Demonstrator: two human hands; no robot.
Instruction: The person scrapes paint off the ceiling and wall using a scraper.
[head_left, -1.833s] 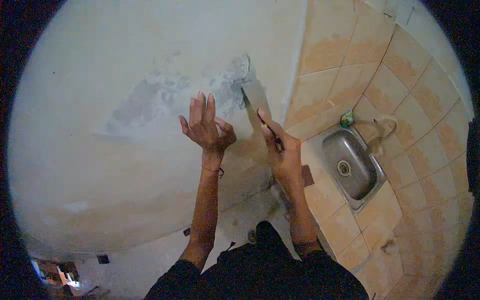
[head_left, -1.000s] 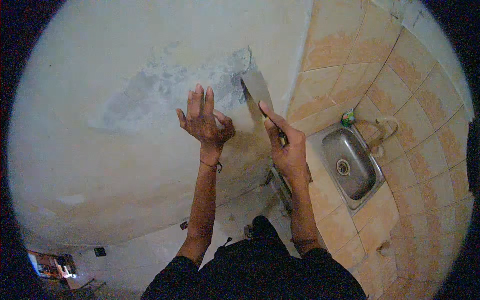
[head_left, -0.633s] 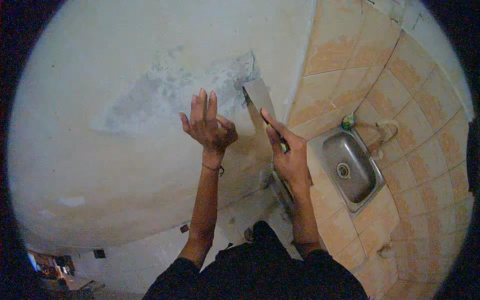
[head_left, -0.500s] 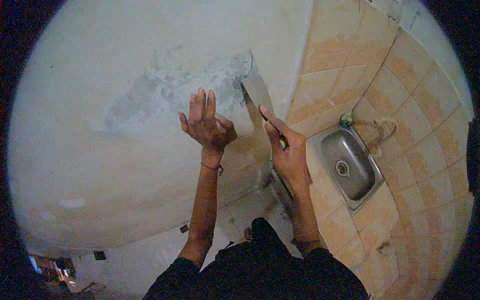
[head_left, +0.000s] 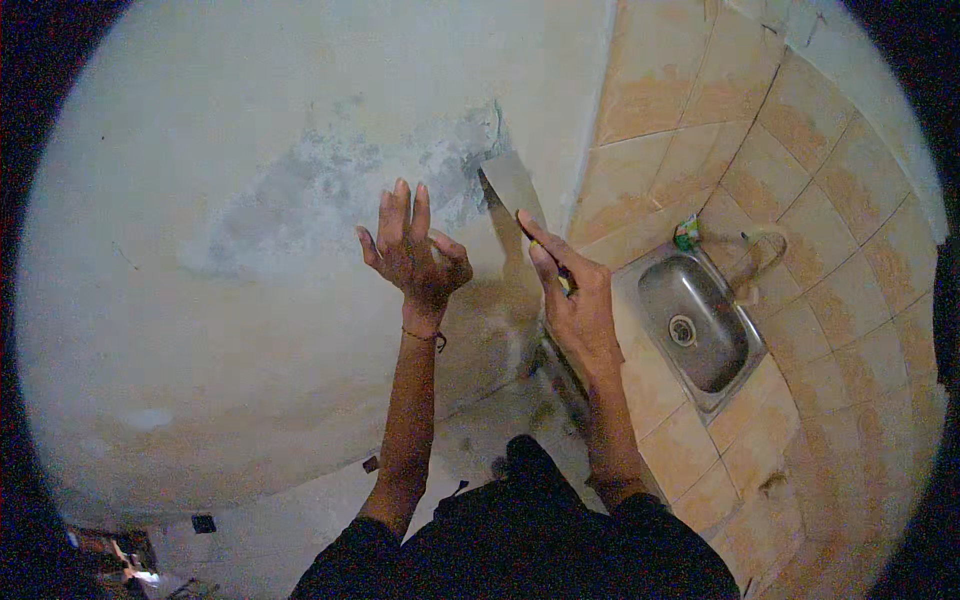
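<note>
My right hand [head_left: 580, 310] is closed round the handle of a scraper [head_left: 513, 185] with a wide metal blade. The blade's end meets the wall at the right side of a bare grey patch [head_left: 290, 190], beside a short crack. Part of the dark and yellow handle shows between thumb and forefinger. My left hand [head_left: 418, 250] is raised with its fingers apart and nothing in it, in front of the patch's lower edge. Whether its fingertips touch the wall I cannot tell. Pale painted wall [head_left: 250, 330] surrounds the patch.
To the right, a metal sink [head_left: 700, 320] is set in an orange-beige tiled counter [head_left: 690, 450]. A small green packet [head_left: 686, 232] sits at the sink's far corner, near a tap [head_left: 760, 265]. Tiled wall [head_left: 830, 200] rises beyond. Pale floor [head_left: 300, 520] shows lower left.
The view has shifted slightly, so the sink and tiles sit a little further left. Both hands and the scraper hold nearly the same position.
</note>
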